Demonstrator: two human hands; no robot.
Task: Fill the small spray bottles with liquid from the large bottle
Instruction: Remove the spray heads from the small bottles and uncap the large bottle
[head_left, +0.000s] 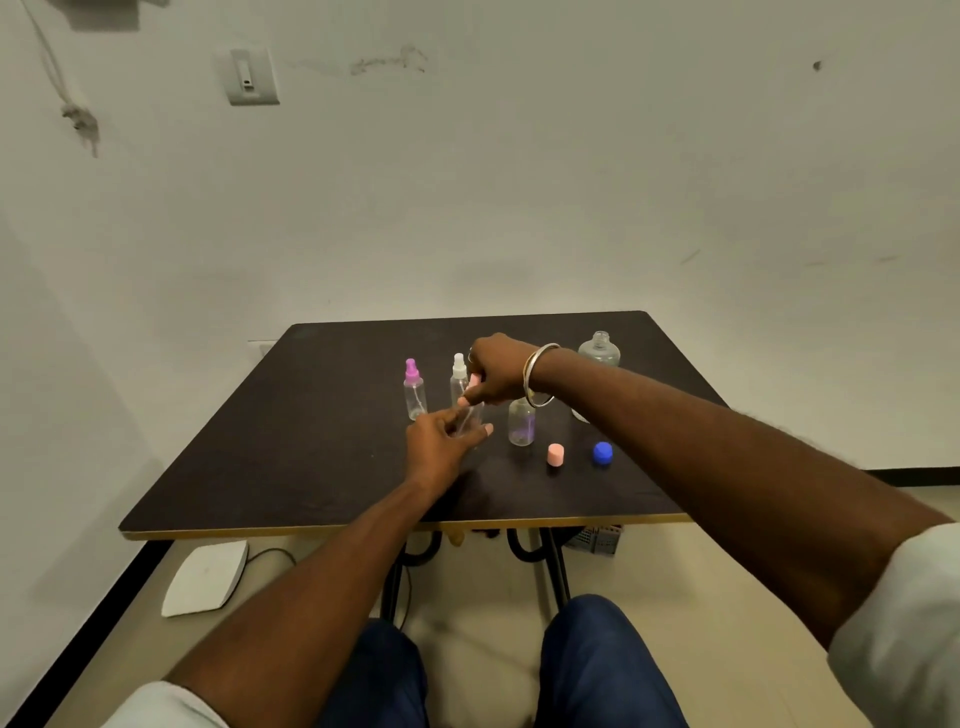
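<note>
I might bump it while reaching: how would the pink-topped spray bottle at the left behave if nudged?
The pink-topped spray bottle stands tall and narrow and looks empty, so it is probably light and tips easily. Its body looks round and smooth, so once down it would likely roll on the table.

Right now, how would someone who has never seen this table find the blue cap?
Start at the dark square table and look to its right half. A round pink plastic cap lies loose there, and the round blue plastic cap sits just right of it. It is the only blue thing on the table.
</note>
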